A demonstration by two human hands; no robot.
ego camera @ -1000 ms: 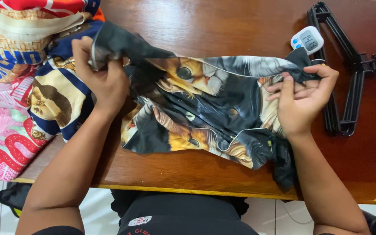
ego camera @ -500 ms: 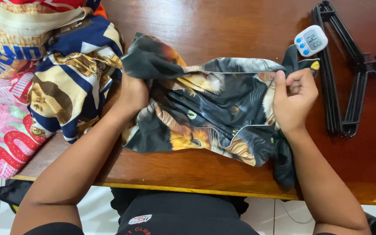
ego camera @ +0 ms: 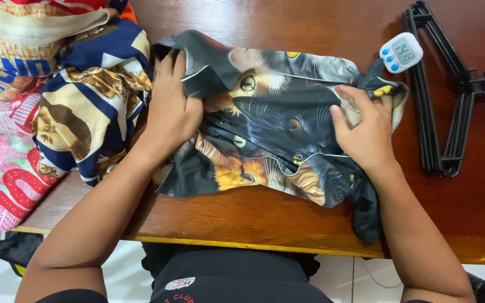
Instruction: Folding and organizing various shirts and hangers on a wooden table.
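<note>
Hands (ego camera: pixel 170 109) (ego camera: pixel 363 130) flat, pressing cat-print garment (ego camera: pixel 270 129)

A dark shirt (ego camera: pixel 279 120) printed with cats — orange, grey and black faces with yellow eyes — lies rumpled and partly folded on the brown desk (ego camera: pixel 287 224), its top layer laid flat, thin pale piping along its edges, one dark corner hanging over the near edge

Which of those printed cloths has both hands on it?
The dark cat-print cloth in the middle of the table: the left hand and right hand both press on it. The navy-and-cream striped cloth beside it lies untouched.
</note>
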